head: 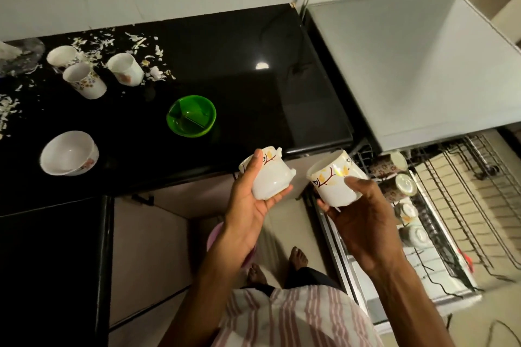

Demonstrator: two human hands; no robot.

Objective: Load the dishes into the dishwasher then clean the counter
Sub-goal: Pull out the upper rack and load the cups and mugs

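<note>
Black counter (253, 87) with scraps | left hand (251, 205) grips cup (270, 177) | right hand (363, 217) grips second cup (332, 177) | rack (439, 205) beside

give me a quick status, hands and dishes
Left hand holds one white cup, right hand another. Dishwasher rack open, part loaded. Cups, bowls, scraps on counter.

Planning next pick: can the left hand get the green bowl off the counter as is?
Probably not yet: the left hand holds a white cup. The green bowl itself sits alone on the black counter.
</note>
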